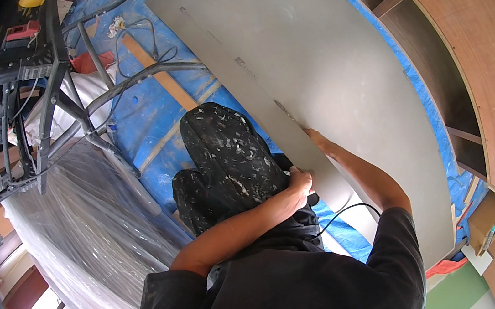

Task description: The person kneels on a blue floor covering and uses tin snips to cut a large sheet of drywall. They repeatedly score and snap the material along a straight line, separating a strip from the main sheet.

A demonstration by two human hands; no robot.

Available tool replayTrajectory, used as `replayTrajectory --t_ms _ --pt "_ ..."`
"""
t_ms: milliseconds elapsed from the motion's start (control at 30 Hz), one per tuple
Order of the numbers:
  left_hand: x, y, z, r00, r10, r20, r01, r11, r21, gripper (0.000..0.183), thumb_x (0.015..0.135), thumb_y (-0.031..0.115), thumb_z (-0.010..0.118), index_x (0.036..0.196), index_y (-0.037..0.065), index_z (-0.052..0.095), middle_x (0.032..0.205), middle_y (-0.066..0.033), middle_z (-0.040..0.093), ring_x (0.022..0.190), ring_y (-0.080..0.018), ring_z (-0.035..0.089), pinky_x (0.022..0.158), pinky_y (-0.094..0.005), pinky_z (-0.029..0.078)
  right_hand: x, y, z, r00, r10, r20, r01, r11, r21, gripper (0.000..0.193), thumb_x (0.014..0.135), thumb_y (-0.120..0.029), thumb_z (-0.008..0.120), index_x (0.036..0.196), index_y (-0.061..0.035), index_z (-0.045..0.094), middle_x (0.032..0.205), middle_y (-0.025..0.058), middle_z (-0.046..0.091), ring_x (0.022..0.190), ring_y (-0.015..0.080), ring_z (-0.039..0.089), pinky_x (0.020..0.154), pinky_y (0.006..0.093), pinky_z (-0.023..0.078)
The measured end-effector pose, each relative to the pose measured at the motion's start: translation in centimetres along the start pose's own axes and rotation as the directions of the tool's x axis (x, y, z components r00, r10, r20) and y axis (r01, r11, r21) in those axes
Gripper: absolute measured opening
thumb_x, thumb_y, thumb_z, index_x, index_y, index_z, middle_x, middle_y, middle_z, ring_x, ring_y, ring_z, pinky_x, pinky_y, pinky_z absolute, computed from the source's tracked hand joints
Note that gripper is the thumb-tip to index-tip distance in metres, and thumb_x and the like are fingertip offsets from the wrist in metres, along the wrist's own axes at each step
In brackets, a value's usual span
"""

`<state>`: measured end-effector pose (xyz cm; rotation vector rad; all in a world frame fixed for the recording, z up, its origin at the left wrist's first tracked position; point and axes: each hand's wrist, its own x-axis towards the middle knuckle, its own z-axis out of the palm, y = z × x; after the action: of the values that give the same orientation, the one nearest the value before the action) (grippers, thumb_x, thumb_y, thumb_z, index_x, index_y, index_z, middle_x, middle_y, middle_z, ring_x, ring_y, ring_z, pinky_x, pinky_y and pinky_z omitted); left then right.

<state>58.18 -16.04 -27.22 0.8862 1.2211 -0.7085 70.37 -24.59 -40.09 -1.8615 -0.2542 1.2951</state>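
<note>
A large grey sheet [361, 63] lies in front of my knees, with a long strip [282, 135] along its near side parting from it toward the right. My left hand [301, 181] is closed around the near edge of that strip, beside my thigh. At the parting line, my right hand [318, 140] is closed, its fingertips pointing away to the left; what they hold is hidden. Just beyond them a small dark, narrow shape [283, 108] lies along the line, too small to name. A black cord [340, 213] curves below my right forearm.
Blue plastic sheeting [164, 119] covers the floor. A black metal frame [55, 83] with tools on top stands left. Clear plastic [93, 215] drapes something beside me. A wooden strip [160, 76] lies ahead; an open wooden cabinet [453, 88] lines the right.
</note>
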Motion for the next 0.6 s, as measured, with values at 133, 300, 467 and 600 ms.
replayTrajectory --t_ms 133,300,467,600 --pt "-0.2 0.3 0.2 1.0 -0.018 -0.015 0.018 1.0 -0.003 0.045 0.093 -0.001 0.042 0.133 0.019 0.032 0.131 -0.008 0.048 0.108 -0.0231 0.057 0.088 -0.0516 0.053 -0.1 -0.5 0.0 1.0 0.022 -0.003 -0.022 0.999 -0.032 0.042 0.084 -0.038 0.073 0.104 -0.0015 0.074 0.094 0.0158 0.075 0.089 0.0224 0.072 0.078 0.0376 0.056" --pt "-0.3 0.3 0.3 0.999 -0.026 -0.027 0.026 1.0 -0.016 0.043 0.094 0.001 0.041 0.132 0.019 0.032 0.131 -0.0082 0.047 0.109 -0.0233 0.056 0.088 -0.0517 0.052 0.0 -0.6 -0.1 0.998 0.063 -0.023 -0.065 0.993 -0.094 0.041 0.084 -0.038 0.072 0.104 -0.0018 0.074 0.094 0.0156 0.075 0.089 0.0224 0.072 0.079 0.0375 0.056" --pt "0.3 0.0 0.1 1.0 -0.014 -0.013 0.014 1.0 -0.018 0.042 0.094 0.003 0.042 0.131 0.021 0.033 0.13 -0.0069 0.048 0.107 -0.0233 0.056 0.088 -0.0526 0.051 0.4 -0.2 -0.3 0.993 0.109 -0.052 -0.115 0.985 -0.126 0.041 0.085 -0.038 0.072 0.103 -0.002 0.074 0.094 0.0154 0.075 0.089 0.0224 0.072 0.079 0.0374 0.056" --pt "0.7 -0.3 0.0 1.0 -0.02 -0.023 0.019 0.999 -0.029 0.042 0.094 0.003 0.043 0.13 0.022 0.033 0.128 -0.0063 0.049 0.107 -0.023 0.056 0.087 -0.0516 0.051 0.8 -0.1 -0.2 0.998 0.052 -0.031 -0.054 0.997 -0.052 0.045 0.083 -0.041 0.073 0.104 -0.0022 0.073 0.095 0.0158 0.075 0.089 0.0244 0.072 0.079 0.0387 0.056"
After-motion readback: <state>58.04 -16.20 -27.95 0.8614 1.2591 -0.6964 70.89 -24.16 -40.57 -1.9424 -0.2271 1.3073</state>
